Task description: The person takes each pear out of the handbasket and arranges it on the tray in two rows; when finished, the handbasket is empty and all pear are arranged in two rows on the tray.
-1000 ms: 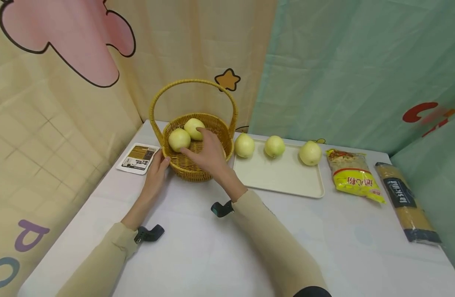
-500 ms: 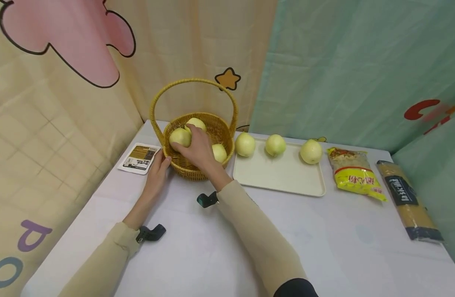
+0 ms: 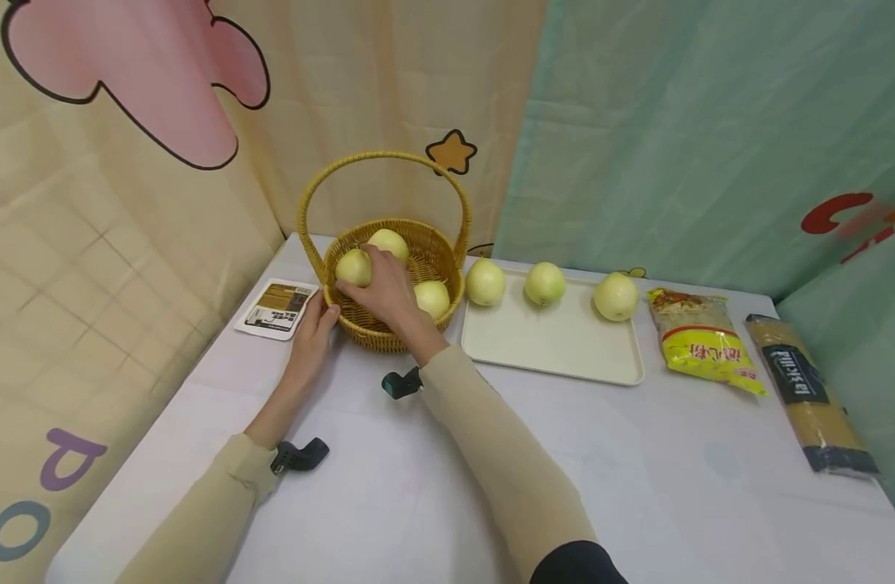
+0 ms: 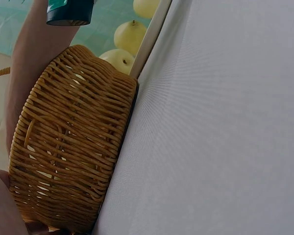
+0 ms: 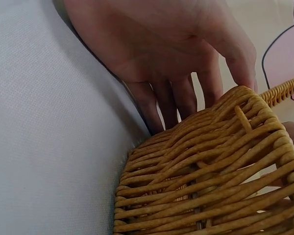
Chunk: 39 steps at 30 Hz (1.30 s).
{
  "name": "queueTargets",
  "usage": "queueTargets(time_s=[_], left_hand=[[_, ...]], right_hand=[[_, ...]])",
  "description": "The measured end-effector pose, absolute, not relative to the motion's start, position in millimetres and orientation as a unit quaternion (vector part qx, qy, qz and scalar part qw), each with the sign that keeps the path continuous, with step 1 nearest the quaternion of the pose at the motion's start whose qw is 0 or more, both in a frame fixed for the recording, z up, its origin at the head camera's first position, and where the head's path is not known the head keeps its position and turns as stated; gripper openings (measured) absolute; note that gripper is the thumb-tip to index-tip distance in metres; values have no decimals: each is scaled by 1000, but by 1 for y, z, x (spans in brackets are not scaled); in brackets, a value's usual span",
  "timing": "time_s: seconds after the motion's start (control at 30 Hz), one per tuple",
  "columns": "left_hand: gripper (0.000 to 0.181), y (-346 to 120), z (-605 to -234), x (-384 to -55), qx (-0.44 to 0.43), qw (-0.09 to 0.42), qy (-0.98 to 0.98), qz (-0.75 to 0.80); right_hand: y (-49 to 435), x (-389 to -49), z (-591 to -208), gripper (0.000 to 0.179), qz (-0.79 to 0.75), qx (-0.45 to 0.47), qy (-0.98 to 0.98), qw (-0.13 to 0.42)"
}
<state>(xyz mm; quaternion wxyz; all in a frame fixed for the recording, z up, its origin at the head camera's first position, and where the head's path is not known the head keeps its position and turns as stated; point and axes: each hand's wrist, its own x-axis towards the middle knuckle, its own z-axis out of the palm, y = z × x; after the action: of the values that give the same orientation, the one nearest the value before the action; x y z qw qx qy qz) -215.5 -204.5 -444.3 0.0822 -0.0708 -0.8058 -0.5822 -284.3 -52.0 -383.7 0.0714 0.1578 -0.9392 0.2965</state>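
Observation:
A woven basket [image 3: 378, 337] with a tall hoop handle holds three pale yellow-green pears. My right hand [image 3: 391, 288] reaches inside and grips the left pear [image 3: 353, 268], partly covering it. Behind that hand lies a second pear [image 3: 389, 243]; a third pear [image 3: 431, 298] sits on the basket's right side. My left hand [image 3: 314, 328] holds the basket's left side from outside. In the right wrist view, the left hand [image 5: 152, 44] has its thumb at the rim and its fingers along the wicker wall. The left wrist view shows mostly the basket's outer weave [image 4: 73, 142].
Right of the basket lies a cream tray [image 3: 550, 357] with three more pears along its far edge. Farther right are a yellow noodle bag [image 3: 703, 341] and a long pasta packet [image 3: 812, 397]. A flat white packet [image 3: 276, 310] lies left of the basket. Curtains stand behind.
My right hand has moved left within the basket and taken hold of the left pear. The third pear has come into sight beside my wrist. My left hand stays at the basket.

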Motion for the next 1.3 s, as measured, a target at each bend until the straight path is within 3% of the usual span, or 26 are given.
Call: queueTargets(time_s=[0.27, 0.5, 0.87, 1.3], left_hand=[[60, -209, -451, -217, -60, 66, -810, -579], [59, -205, -448, -218, -75, 81, -803, -585], [58, -200, -420, -204, -62, 56, -805, -587], [59, -205, -445, -218, -79, 86, -801, -587]], right_hand=[[-56, -287, -389, 74, 270, 163, -947, 68], [-53, -287, -389, 79, 251, 164, -951, 70], [-53, -286, -386, 78, 255, 162, -951, 67], [-53, -285, -387, 70, 282, 161, -943, 72]])
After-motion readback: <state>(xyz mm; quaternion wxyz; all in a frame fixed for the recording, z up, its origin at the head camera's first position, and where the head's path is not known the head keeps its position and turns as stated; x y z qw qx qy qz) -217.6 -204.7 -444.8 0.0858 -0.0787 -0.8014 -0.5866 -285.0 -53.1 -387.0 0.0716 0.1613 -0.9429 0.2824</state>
